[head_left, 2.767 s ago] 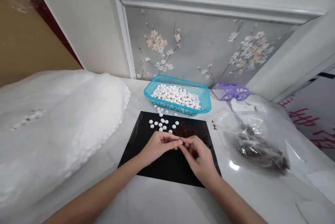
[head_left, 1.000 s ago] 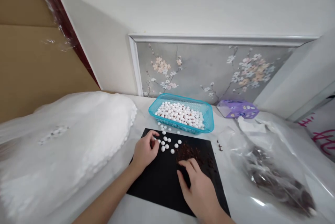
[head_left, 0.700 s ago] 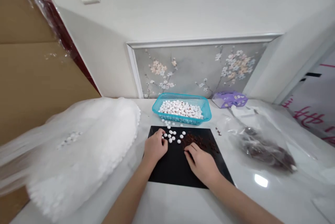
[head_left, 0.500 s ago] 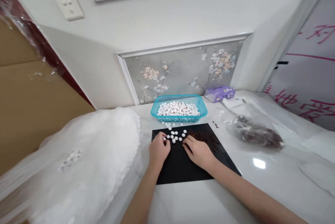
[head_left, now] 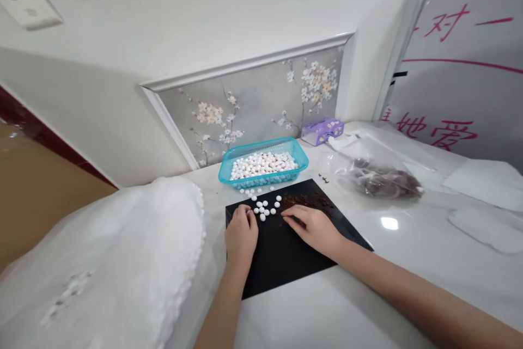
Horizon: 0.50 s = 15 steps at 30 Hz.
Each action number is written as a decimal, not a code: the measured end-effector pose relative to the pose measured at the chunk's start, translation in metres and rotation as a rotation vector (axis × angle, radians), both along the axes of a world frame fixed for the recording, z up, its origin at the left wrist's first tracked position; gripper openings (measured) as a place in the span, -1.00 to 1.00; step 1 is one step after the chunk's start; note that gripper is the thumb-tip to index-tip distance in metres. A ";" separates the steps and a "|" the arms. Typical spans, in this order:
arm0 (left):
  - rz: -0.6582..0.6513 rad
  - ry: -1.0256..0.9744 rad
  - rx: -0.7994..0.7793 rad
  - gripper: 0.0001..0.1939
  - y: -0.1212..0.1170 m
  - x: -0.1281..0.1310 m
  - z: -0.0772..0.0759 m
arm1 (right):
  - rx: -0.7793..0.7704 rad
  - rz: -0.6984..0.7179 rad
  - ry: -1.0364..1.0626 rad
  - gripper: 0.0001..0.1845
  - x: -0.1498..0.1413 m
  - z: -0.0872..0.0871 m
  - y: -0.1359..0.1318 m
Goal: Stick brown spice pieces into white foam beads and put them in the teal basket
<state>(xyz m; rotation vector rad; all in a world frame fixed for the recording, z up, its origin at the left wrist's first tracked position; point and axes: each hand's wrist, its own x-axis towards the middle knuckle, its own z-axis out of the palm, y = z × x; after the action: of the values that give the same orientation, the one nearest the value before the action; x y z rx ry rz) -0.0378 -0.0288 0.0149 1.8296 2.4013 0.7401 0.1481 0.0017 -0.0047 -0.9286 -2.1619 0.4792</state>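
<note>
White beads point(head_left: 265, 207) sit by the curled left hand point(head_left: 241, 237), the right hand point(head_left: 314, 228) open on a black sheet point(head_left: 286, 262).

Turquoise plastic basket point(head_left: 254, 181), white round pieces point(head_left: 261, 164) inside it and scattered on the black sheet point(head_left: 286, 267); dark reddish-brown crumbs point(head_left: 304, 202) right of them. Far wall: grey panel point(head_left: 249, 104) with peach and white blossoms. Lilac patterned box point(head_left: 322, 132) far right, pink-red lettering point(head_left: 437, 128) beyond.

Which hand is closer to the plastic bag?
Right. The right hand rests on the black mat, to the left of the plastic bag. The left hand is farther from the bag, near the mat's opposite edge.
</note>
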 end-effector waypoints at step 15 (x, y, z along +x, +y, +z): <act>-0.161 -1.052 -0.046 -0.75 -0.007 0.042 -0.003 | -0.233 -0.088 0.227 -0.85 0.005 0.004 0.006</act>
<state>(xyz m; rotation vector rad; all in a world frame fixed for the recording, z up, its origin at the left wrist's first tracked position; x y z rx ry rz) 0.0046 -0.0357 0.0124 1.1130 1.5377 1.2011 0.1530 0.0081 -0.0003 -1.0367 -1.8800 0.7670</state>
